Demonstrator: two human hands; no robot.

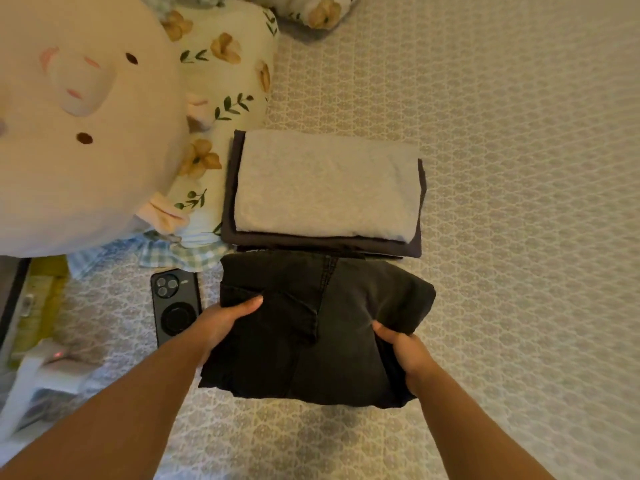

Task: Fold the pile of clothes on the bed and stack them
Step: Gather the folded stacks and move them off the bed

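both hands are gripping a folded pair of black jeans (311, 327), which is sitting on the patterned bedspread (519, 168) right in front of the stack of folded clothes (325, 188), its far edge touching or just overlapping the stack's near edge. the left hand (221, 323) is clasping the left side of the jeans, thumb lying on top and the other fingers tucked underneath out of sight. the right hand (401, 351) is clamping the right side the same way, thumb pressing into the denim. the stack is showing a grey folded piece (325, 181) lying on top of a dark folded piece (414, 244) whose edges are peeking out around it. left of the stack a floral pillow (228, 81) is lying, with a big round plush toy (79, 126) resting partly over it. a black phone (176, 306) is lying face down on the bedspread, just left of the jeans and near the left hand
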